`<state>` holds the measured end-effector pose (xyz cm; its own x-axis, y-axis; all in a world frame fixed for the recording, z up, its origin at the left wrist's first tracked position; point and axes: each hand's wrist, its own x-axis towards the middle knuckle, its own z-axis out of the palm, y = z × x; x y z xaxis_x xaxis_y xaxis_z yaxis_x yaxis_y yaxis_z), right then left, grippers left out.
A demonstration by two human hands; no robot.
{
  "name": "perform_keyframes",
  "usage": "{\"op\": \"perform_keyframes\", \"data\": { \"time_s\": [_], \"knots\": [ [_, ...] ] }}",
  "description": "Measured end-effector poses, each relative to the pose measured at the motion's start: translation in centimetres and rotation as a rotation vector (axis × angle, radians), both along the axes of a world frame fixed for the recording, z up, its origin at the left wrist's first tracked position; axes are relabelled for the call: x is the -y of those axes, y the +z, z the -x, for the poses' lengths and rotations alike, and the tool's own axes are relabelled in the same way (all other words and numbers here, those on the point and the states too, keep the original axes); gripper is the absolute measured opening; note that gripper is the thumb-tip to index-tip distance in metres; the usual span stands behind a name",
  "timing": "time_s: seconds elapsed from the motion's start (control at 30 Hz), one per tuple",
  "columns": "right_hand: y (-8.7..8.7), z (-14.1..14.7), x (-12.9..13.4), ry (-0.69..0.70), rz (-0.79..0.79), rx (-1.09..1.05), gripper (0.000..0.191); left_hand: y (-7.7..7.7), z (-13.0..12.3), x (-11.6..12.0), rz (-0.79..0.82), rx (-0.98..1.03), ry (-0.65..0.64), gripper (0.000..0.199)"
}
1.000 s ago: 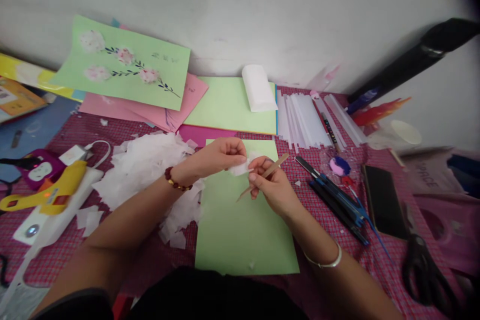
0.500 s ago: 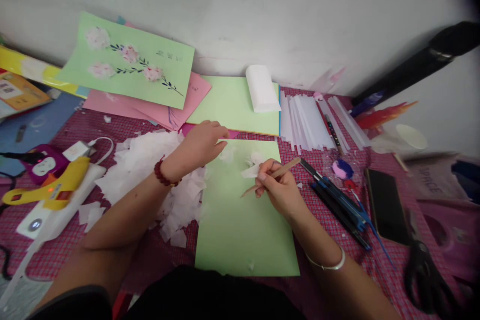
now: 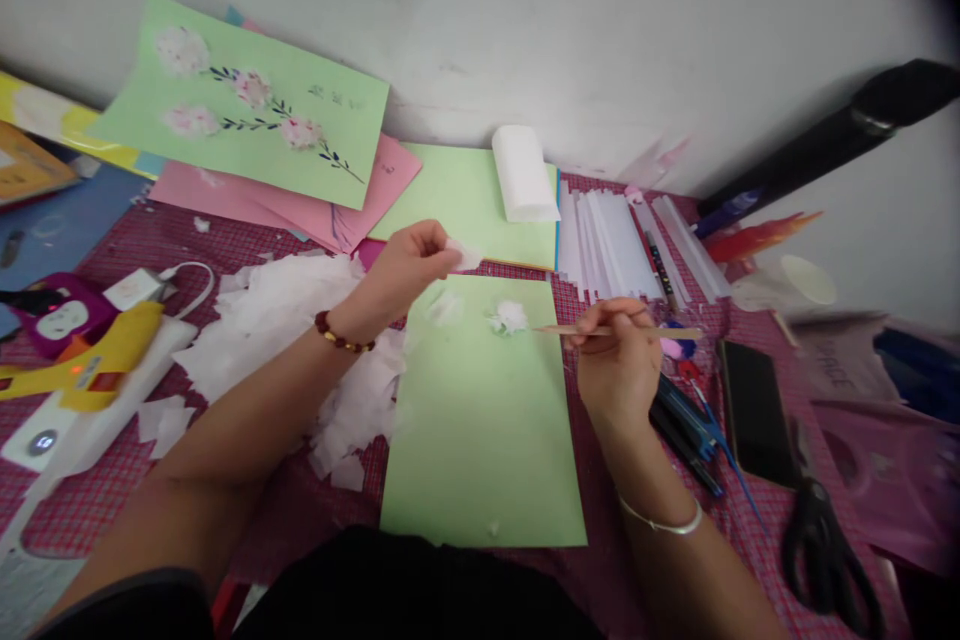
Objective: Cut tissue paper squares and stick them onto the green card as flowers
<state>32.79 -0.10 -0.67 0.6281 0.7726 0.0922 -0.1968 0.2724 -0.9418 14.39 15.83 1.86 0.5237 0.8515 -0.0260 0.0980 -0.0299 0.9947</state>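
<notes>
Between the thumb and fingers of my left hand [image 3: 411, 265] is a small piece of white tissue paper [image 3: 465, 256], held over the far edge of the green sheet [image 3: 484, 420]. My right hand [image 3: 619, 350] grips a thin wooden stick [image 3: 562, 329], its pointed end toward the left. That tip is close to a white tissue paper flower [image 3: 509, 317] on the sheet. A second, fainter white tissue tuft [image 3: 445, 306] sits left of the flower. Under and beside my left forearm spreads a pile of tissue squares [image 3: 281, 320].
A green card with paper flowers [image 3: 262, 105] leans at the back left. To the left lie a yellow glue gun [image 3: 112, 360] and a white power strip [image 3: 105, 410]. Glue sticks [image 3: 611, 245], a phone [image 3: 756, 410] and black scissors [image 3: 825, 540] are on the right.
My right hand has moved right with the stick, away from the flower, and the white piece near its fingers is gone. My left hand now shows a tissue piece in its fingers.
</notes>
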Motion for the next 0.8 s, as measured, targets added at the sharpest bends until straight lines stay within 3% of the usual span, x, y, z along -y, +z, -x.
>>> {"op": "perform_keyframes", "data": {
  "time_s": [0.07,0.13,0.33,0.5,0.67,0.8],
  "knots": [
    [-0.8,0.0,0.2,-0.027,0.018,0.049,0.006,-1.4,0.1,-1.3,0.113,0.039,0.065,0.017],
    [-1.7,0.5,0.5,0.036,0.053,0.109,0.009,-2.7,0.0,-2.0,0.205,0.058,0.062,0.013],
    [-2.7,1.9,1.1,0.133,0.113,0.394,0.011,-4.6,0.1,-2.5,0.235,0.032,0.006,0.009],
    [-2.9,1.9,0.9,0.178,0.163,0.544,0.013,-4.6,0.4,-2.5,0.222,-0.034,-0.016,0.007],
    [-3.2,1.6,0.6,0.129,0.156,0.579,0.014,-3.4,0.6,-2.2,0.252,-0.094,-0.066,0.005],
    [-3.3,1.4,0.4,0.086,0.141,0.557,0.013,-2.2,0.7,-1.5,0.138,-0.169,-0.199,0.003]
  ]
}}
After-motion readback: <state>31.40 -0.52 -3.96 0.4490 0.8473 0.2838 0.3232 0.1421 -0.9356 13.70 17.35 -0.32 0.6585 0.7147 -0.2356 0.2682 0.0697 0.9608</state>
